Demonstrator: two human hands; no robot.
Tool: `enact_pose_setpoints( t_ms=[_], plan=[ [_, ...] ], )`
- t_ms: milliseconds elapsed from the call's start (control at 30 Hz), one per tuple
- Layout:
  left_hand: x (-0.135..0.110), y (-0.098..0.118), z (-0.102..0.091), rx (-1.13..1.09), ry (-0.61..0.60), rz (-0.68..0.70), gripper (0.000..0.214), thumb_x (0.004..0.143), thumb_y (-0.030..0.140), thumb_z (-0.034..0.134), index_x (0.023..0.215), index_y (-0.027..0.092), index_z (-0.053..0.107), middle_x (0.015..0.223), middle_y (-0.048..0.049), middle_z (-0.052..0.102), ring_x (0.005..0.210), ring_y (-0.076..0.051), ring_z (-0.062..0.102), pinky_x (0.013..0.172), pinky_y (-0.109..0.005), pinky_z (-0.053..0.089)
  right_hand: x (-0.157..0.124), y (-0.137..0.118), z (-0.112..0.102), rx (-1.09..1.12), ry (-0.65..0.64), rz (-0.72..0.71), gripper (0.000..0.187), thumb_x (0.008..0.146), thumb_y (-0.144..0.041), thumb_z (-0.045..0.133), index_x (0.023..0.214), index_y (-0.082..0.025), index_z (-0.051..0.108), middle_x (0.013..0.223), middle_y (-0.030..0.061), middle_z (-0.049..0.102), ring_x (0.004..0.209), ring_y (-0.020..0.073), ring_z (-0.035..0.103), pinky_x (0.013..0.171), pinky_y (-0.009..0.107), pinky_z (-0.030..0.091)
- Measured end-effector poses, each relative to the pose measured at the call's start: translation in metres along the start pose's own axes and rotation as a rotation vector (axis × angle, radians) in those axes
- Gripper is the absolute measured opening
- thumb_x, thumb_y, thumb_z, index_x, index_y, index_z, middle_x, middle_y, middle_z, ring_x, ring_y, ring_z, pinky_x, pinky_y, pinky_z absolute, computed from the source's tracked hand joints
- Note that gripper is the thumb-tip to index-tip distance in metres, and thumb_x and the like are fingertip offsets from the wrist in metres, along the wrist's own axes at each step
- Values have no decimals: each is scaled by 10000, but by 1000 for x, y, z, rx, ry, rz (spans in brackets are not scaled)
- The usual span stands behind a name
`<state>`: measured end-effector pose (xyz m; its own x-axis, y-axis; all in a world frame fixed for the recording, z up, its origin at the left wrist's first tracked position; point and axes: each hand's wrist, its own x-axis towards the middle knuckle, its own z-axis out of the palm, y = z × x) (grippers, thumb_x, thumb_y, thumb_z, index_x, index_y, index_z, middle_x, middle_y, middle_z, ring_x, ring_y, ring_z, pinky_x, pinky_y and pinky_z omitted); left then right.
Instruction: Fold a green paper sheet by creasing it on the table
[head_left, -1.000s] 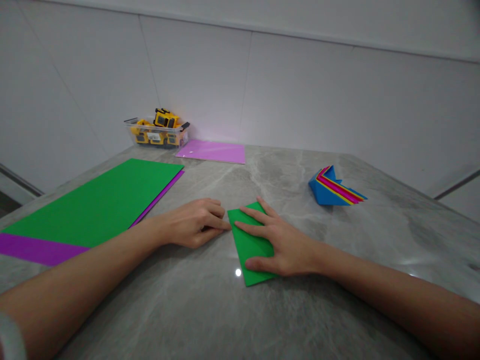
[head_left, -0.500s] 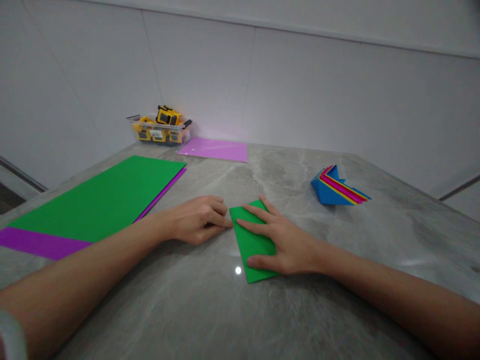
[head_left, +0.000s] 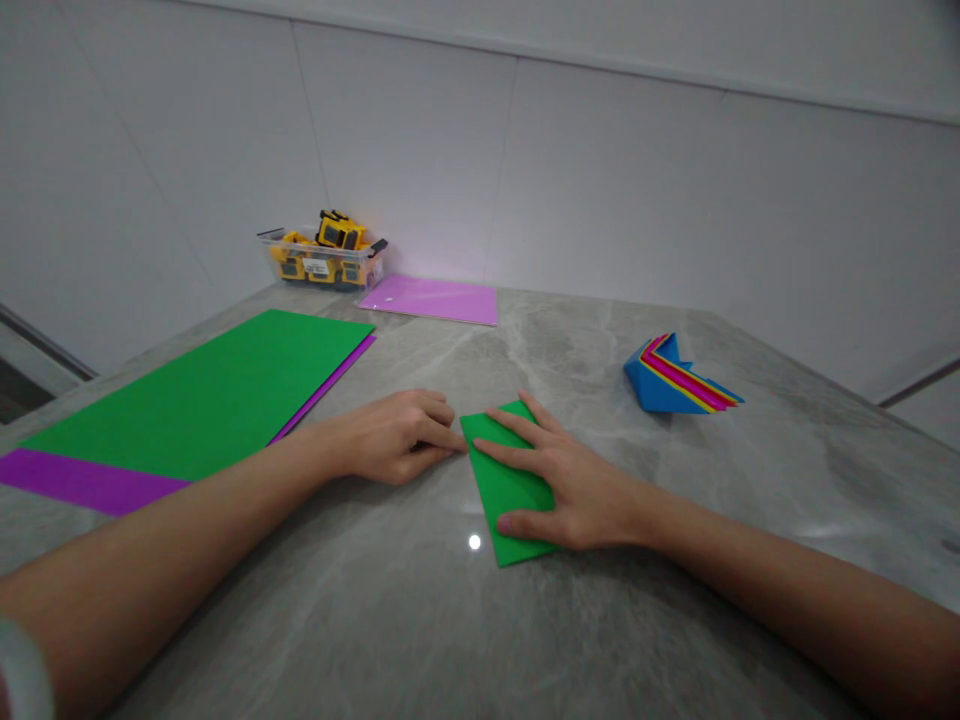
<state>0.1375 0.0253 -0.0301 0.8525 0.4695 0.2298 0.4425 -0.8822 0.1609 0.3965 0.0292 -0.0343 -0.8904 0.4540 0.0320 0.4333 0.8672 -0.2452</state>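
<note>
A small folded green paper (head_left: 504,490) lies on the grey marble table (head_left: 570,640) in front of me. My right hand (head_left: 566,480) lies flat on it, fingers stretched out and pressing it down. My left hand (head_left: 396,437) rests just left of the paper with its fingers curled. Its index fingertip touches the paper's left edge. Nothing shows inside the curled fingers.
A large green sheet (head_left: 202,395) lies at the left on a purple sheet (head_left: 75,480). A pink sheet (head_left: 431,299) and a clear box of yellow toy trucks (head_left: 322,255) sit by the back wall. A stack of folded coloured paper shapes (head_left: 675,377) stands at the right.
Both hands stay on the folded green paper in almost the same pose. Only the camera view has shifted slightly.
</note>
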Motion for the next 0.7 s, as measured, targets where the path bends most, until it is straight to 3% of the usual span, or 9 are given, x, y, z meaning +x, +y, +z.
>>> enact_pose_setpoints(
  t_ms=[700],
  plan=[
    [-2,-4,3,7,-13,-4,320,974,198,414,1077,166,715,707,-63,584,718,-180,534,700,-315,423,0,1,0,11,-11,-6,822,828,-628,603,1473,-155,413,1488,155,431,1468,335,184,1190,588,-23]
  ],
)
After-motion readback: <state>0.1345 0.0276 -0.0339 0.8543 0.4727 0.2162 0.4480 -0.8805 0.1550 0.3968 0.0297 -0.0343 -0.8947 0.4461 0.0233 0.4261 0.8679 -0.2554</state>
